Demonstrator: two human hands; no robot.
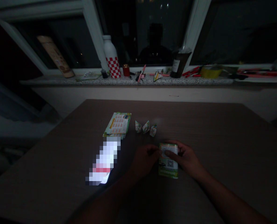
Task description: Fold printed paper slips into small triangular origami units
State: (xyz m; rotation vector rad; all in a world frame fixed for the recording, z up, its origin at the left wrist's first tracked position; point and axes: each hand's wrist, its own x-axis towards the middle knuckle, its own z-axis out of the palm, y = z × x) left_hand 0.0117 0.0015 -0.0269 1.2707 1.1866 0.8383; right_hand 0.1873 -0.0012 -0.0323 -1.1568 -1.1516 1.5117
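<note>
Between my hands is a folded printed leaflet (168, 169), green at its lower edge and marked with a QR code. My left hand (145, 158) pinches its left edge with thumb and fingertips. My right hand (186, 157) grips the right side, thumb on top and fingers behind. Beyond my hands stand three small folded paper pieces (146, 127) in a row. A stack of printed leaflets (117, 125) lies to their left. Nearer me, left of my left hand, a phone (105, 161) lies with its screen lit and blurred out.
The brown table (63, 149) ends near a wall under a granite windowsill (124, 81). On the sill stand a tan cylinder (55, 56), a red-checked white bottle (112, 57), a red jar (126, 70), a dark labelled container (177, 65) and several pens. The room is dim.
</note>
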